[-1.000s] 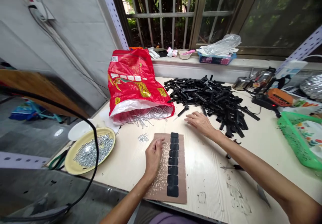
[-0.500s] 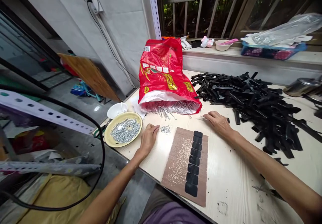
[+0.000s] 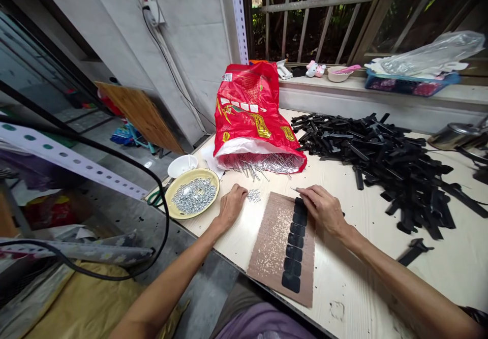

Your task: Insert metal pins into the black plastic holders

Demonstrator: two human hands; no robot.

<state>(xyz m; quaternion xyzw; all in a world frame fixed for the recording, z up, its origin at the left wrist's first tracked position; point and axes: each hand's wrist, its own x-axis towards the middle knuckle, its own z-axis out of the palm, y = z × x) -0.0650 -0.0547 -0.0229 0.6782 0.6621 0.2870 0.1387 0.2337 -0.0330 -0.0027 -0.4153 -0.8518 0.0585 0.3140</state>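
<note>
My left hand (image 3: 232, 206) is closed in a pinch beside a small heap of shiny metal pieces (image 3: 254, 195); what its fingertips hold is too small to make out. A thin metal pin juts from the pinched fingers of my right hand (image 3: 322, 208), over the top end of a brown board (image 3: 267, 247). Several black square pieces (image 3: 294, 252) lie in a row along the board, with pale specks beside them. To the left, a yellow dish (image 3: 171, 211) holds many small metal pieces. Long pins show in the mouth of a red bag (image 3: 247, 110).
A large pile of black parts (image 3: 385, 161) covers the table's right side, and one black part (image 3: 415, 251) lies by my right forearm. A white bowl (image 3: 183, 165) stands behind the dish. A blue basket (image 3: 412, 82) is on the windowsill. A black cable hangs at the left.
My right hand has moved left and toward me, from the bare table to the top of the board, with the pin in its fingers. My left hand has shifted slightly toward the small heap.
</note>
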